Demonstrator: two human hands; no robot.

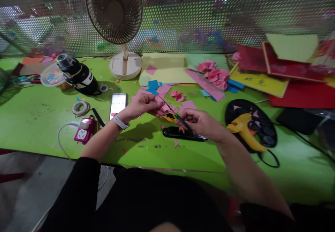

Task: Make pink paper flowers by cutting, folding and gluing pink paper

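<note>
Just left of the middle, my left hand (149, 104) has its thumb and fingers pinched on a small pink paper piece (158, 99), partly hidden by the fingers. My right hand (196, 122) grips black-handled scissors (185, 123), whose thin blades point up and left to the paper. Under the hands lie a black elongated case (172, 133) and a yellow tool, largely covered. A folded pink paper flower (177, 95) rests just beyond, among loose pink squares (188, 105) and blue squares (153, 85).
A fan (125, 66) stands at the back. To the left are a black bottle (81, 76), a tape roll (80, 108), a phone (119, 102) and a purple power adapter (85, 130). Pink flowers (213, 74) are heaped behind. A yellow glue gun (244, 129) lies on a black pad at right.
</note>
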